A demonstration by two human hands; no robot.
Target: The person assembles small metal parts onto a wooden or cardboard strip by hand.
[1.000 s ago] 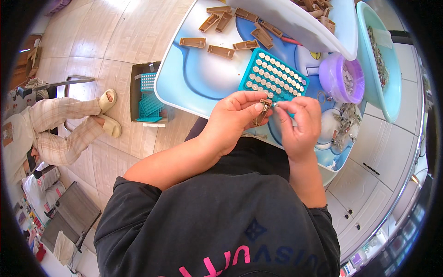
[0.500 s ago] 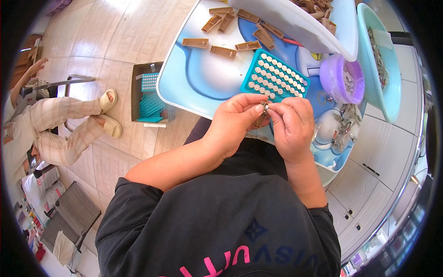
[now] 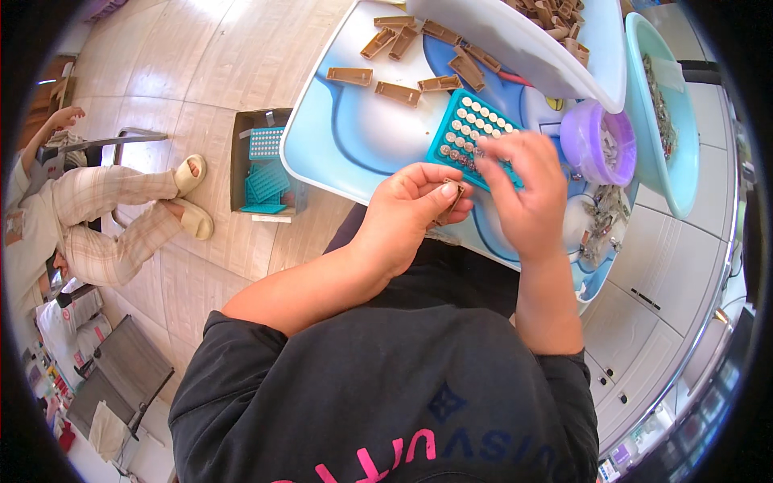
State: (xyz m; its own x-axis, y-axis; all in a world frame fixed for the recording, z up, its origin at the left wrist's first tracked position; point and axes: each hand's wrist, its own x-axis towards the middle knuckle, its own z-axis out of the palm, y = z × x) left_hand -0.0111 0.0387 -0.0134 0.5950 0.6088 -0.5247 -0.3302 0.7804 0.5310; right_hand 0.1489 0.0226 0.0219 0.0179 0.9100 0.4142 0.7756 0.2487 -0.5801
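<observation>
My left hand (image 3: 407,201) is closed round a small brown plastic casing (image 3: 449,201), held upright near the table's front edge. Its thumb presses on the piece. My right hand (image 3: 527,189) hovers over the front right part of a teal tray (image 3: 439,145) with rows of round white button-like pieces (image 3: 463,114). Motion smears its fingers, and whether they hold anything cannot be made out. The hand hides the tray's right part. Several brown casings (image 3: 398,94) lie loose on the table behind the tray.
On the blue-and-white table (image 3: 346,153) stand a white bin (image 3: 555,60) of brown casings and a purple tub (image 3: 584,145). Small metallic parts (image 3: 605,217) lie in a heap at right, beside a mint basin (image 3: 676,161). A box (image 3: 262,161) stands on the floor; a seated person's legs (image 3: 121,201) show left.
My right hand has left the casing and moved up and right to the teal tray. My left hand keeps its hold on the casing.
</observation>
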